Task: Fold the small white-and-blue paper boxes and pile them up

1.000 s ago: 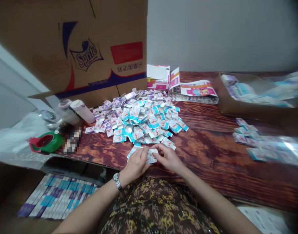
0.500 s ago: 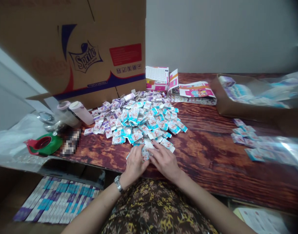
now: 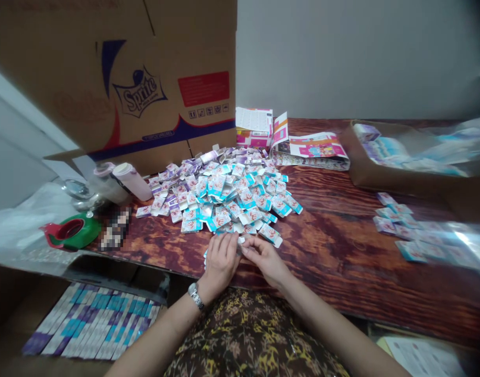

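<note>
At the front of the wooden table, my left hand (image 3: 223, 256) is closed around a small printed carton (image 3: 241, 241), mostly hidden by the fingers. A white end flap of it shows between the hands. My right hand (image 3: 265, 257) pinches at that flap end with thumb and forefinger. Just beyond the hands lies a heap of small flat cartons (image 3: 247, 198), white with turquoise or purple and a red hand print. Part of another turquoise-edged carton peeks out at the left of my left hand.
Behind stands a large cardboard box (image 3: 145, 99). A green and red tape holder (image 3: 77, 231) and a pink bottle (image 3: 133, 181) are at left. Packed cartons (image 3: 94, 322) fill a box below. Right are an open brown box (image 3: 397, 180) and loose cartons (image 3: 394, 215).
The carton between my hands has turned so that its printed face is hidden and its flap end shows. My right fingers have drawn together into a pinch there.
</note>
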`<state>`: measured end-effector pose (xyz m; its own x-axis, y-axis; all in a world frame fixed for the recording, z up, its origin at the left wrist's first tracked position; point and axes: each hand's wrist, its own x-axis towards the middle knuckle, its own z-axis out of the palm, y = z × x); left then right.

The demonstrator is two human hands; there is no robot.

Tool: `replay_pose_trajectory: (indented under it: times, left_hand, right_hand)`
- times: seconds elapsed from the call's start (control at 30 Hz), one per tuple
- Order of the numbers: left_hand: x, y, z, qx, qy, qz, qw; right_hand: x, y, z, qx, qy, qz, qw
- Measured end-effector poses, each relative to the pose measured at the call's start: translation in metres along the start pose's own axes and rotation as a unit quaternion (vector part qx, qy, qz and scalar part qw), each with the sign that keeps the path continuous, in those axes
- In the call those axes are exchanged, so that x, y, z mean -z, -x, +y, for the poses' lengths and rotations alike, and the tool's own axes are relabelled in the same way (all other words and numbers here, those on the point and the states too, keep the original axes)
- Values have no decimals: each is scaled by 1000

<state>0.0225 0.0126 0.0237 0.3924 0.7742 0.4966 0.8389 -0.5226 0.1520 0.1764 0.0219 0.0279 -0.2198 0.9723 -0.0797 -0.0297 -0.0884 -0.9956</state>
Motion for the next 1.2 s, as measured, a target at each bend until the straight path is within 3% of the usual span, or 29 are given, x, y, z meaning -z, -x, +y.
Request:
replay_pose_trajectory:
  times: [0.07,0.27,0.43,0.63,0.73,0.87,0.93,1.03,1.1,1.2]
  left_hand:
    - [2,-2,-1,0,13,-14,1000]
    - [3,-3,-2,25,25,-6,999]
    - [0,-1,0,17,-5,-8,1000]
    - [-2,-1,-2,-24,-47,9,999]
    - [-1,0,-1,-37,-39,1,999]
    - [1,0,0,-17,33,-9,999]
    - [2,-1,-1,19,91,-4,996]
    - [1,-2,-4,70,160,7,985]
    - [-1,-3,-5,82,188,17,979]
    - [-3,-2,-4,77,216,16,973]
  right_hand:
    - [4,1,-4,3,5,-9,1000]
    - [6,6,-3,90,178,34,979]
    - [0,3,2,79,178,41,980]
    - [2,2,-1,131,226,15,965]
    - [2,-1,-1,105,192,-14,976]
    - [3,1,-8,76,127,-62,987]
    - [5,5,-12,116,152,-19,981]
    - [9,13,-14,205,237,62,948]
    - [9,17,-11,241,279,69,927]
    - [8,19,-8,235,294,52,925]
